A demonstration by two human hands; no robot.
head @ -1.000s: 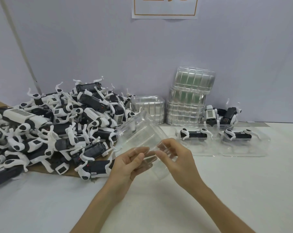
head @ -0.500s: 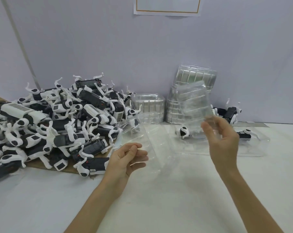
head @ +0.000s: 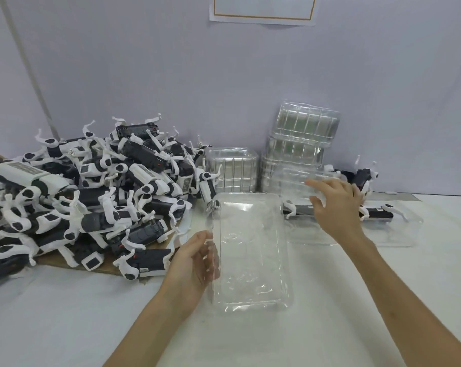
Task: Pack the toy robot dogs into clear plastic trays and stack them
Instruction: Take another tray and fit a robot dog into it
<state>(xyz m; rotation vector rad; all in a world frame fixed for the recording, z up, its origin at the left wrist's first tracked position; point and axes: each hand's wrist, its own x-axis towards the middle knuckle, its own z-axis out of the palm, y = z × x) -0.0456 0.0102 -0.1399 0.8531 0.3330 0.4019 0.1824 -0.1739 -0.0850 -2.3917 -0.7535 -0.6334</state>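
Note:
An empty clear tray (head: 250, 250) lies flat on the white table in front of me. My left hand (head: 192, 263) grips its left rim, with the fingers showing through the plastic. My right hand (head: 338, 205) holds a second clear tray (head: 290, 181) low over the packed trays (head: 398, 239) at the right, each of which holds a black-and-white toy robot dog (head: 380, 213). A big pile of loose toy dogs (head: 91, 202) covers a sheet of cardboard at the left.
Stacks of empty clear trays (head: 301, 144) stand against the grey wall, with a lower stack (head: 232, 170) beside them. A few more dogs (head: 361, 178) lie behind the packed trays. White tabletop (head: 330, 327) stretches towards me.
The two trays held together have come apart. My right hand carried one up and right, then down over the packed trays. My left hand laid the other flat on the table.

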